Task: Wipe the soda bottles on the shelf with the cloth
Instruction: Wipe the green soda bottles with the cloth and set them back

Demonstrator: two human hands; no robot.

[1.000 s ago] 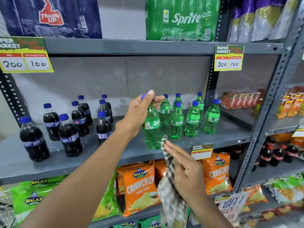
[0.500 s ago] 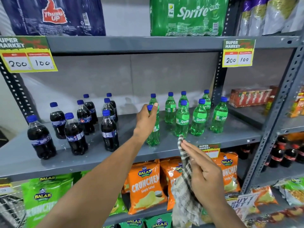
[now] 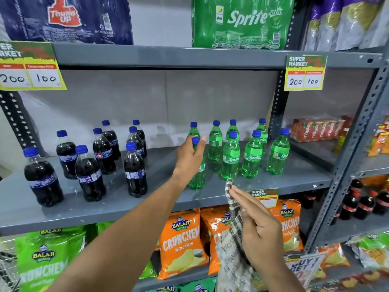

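Observation:
A grey metal shelf (image 3: 160, 197) carries several dark cola bottles (image 3: 134, 171) on its left half and several green Sprite bottles (image 3: 251, 157) on its right half, all with blue caps. My left hand (image 3: 190, 157) grips the neck of the leftmost front Sprite bottle (image 3: 197, 178), which stands upright on the shelf. My right hand (image 3: 255, 226) is below the shelf's front edge and holds a checked cloth (image 3: 233, 239) that hangs down from its fingers. The cloth touches no bottle.
Above are shrink-wrapped Thums Up (image 3: 65, 20) and Sprite packs (image 3: 242, 22). Yellow price tags (image 3: 305, 72) hang from the upper shelf edge. Orange and green chip bags (image 3: 181, 241) fill the shelf below. A neighbouring rack at right holds red cartons (image 3: 315, 129) and more cola bottles (image 3: 362, 203).
My left hand has carried the Sprite bottle from mid-air down and back onto the shelf, still gripping its neck. My right hand with the cloth has stayed low in front.

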